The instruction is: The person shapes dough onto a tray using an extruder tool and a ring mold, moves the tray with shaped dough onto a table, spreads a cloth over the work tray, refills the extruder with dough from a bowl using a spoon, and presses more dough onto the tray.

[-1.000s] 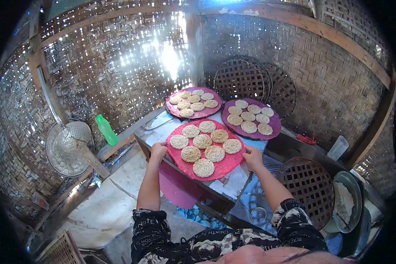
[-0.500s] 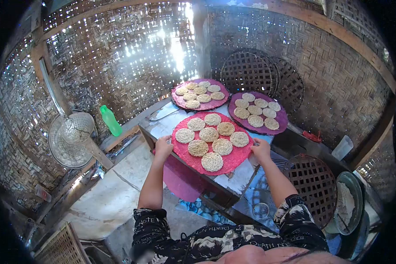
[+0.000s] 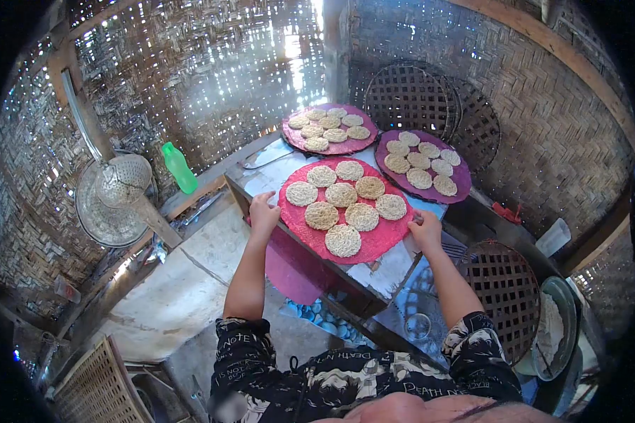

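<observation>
A round pink-red mat [image 3: 303, 225] lies on the small worn table, with several round, pale, noodle-textured cakes [image 3: 341, 195] spread over it. At its left edge is my left hand [image 3: 263, 213], fingers bent and closed at the rim. My right hand [image 3: 426, 230] is on the opposite side, its thumb and fingers pinched together at the right rim. The undersides of the fingers are hidden in both hands. Behind the mat sit two more rounds, a pink one [image 3: 343, 146] and a purple one [image 3: 460, 185], both bearing similar cakes.
Against the woven wall lean dark lattice trays [image 3: 410, 99]. Another lattice tray [image 3: 501, 296] stands at right, beside a bowl of pale contents [image 3: 549, 331]. On the left ledge is a green bottle [image 3: 179, 169], near a hanging metal skimmer [image 3: 123, 180].
The view has tilted, so the table sits higher in the frame. The mat stays in place on the table, while my right hand has shifted slightly toward me along its edge.
</observation>
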Demonstrator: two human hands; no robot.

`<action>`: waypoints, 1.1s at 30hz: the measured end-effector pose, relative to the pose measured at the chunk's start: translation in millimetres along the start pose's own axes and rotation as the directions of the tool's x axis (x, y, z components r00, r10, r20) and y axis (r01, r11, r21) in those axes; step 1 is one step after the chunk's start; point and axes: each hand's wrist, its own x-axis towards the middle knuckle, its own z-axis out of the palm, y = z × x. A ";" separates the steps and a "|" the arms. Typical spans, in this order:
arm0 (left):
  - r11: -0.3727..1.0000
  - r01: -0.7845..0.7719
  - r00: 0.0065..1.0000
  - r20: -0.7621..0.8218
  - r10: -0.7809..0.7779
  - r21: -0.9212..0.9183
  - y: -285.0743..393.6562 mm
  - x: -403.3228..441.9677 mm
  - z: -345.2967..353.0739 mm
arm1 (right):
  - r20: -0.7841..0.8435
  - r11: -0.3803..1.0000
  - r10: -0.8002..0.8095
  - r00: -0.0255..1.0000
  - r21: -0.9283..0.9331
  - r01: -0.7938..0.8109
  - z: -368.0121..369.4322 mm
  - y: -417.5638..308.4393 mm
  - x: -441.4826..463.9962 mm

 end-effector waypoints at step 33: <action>0.238 -0.162 0.907 -0.240 -0.347 -0.958 -73.9 -184.2 -49.7 | -0.044 0.813 -0.018 0.999 0.581 0.040 -148.5 -93.0 -118.1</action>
